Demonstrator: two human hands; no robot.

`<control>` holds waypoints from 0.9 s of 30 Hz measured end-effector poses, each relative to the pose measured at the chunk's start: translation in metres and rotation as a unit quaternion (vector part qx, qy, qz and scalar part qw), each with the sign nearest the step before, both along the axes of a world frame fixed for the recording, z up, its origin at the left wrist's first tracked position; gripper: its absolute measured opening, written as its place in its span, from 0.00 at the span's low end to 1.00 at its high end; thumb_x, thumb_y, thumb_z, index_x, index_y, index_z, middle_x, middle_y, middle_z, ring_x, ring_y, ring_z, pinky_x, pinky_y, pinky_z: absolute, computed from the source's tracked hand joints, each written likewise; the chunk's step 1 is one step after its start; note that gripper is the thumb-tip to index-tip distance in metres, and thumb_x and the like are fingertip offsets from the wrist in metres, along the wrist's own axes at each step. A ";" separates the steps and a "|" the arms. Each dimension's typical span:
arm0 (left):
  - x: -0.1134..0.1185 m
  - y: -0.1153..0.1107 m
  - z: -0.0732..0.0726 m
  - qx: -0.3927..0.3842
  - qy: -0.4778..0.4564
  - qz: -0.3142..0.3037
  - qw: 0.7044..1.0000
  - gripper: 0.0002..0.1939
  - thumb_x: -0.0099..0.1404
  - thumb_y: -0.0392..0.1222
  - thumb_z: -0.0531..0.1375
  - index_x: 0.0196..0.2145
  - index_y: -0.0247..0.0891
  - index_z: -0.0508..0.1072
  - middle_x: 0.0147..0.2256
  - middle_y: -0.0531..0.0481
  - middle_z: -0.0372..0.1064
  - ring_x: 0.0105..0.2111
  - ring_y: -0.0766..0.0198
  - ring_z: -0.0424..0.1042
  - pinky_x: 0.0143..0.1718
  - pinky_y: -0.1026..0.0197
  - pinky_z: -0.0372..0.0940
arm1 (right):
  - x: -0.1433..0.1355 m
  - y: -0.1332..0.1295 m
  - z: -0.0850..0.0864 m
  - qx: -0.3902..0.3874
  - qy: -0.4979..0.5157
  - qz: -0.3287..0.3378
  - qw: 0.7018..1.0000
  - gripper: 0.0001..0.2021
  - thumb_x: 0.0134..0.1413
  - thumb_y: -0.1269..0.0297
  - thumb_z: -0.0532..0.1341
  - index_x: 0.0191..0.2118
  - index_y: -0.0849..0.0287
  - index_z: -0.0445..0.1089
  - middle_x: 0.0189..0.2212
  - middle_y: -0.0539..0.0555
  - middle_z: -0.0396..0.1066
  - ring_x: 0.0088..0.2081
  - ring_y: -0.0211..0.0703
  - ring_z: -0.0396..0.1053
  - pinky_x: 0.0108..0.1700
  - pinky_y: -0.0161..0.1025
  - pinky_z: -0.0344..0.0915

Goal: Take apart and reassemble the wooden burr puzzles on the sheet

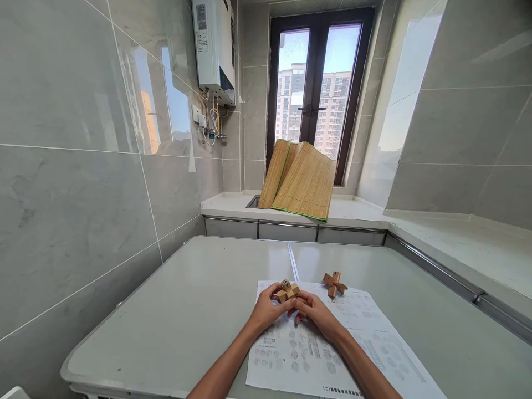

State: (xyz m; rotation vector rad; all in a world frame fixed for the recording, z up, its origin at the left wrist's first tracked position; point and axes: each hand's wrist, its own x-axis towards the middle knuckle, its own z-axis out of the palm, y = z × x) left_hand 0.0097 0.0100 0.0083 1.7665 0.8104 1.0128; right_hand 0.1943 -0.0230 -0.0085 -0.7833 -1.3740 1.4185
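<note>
Table [166, 310]: open passage lay left of the left hand [268, 309] and right of the paper sheet [393, 346]. Obstacles: a brown wooden cross [334, 285] stood beyond the right hand [315, 313]; tiled wall [75, 221] bounded the left, white counter [353, 206] the far side and right.

On a table [166, 310], a printed sheet [299, 371] lies below the left hand [268, 308] and right hand [318, 315], a burr puzzle [287, 291] between them. A second puzzle [334, 284] sits farther right, at the sheet's far edge. Behind, a bamboo mat [305, 180] stands on a counter [233, 206] before a window [313, 83]; left of that, a water heater [213, 50].
</note>
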 end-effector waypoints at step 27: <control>0.002 0.002 -0.003 -0.017 -0.032 -0.048 0.998 0.23 0.60 0.53 0.68 0.48 0.37 0.78 0.46 0.44 0.73 0.46 0.55 0.72 0.46 0.58 0.69 | 0.004 -0.011 0.005 0.000 -0.031 0.009 0.999 0.23 0.56 0.43 0.67 0.44 0.59 0.76 0.32 0.52 0.70 0.30 0.39 0.67 0.30 0.36 0.64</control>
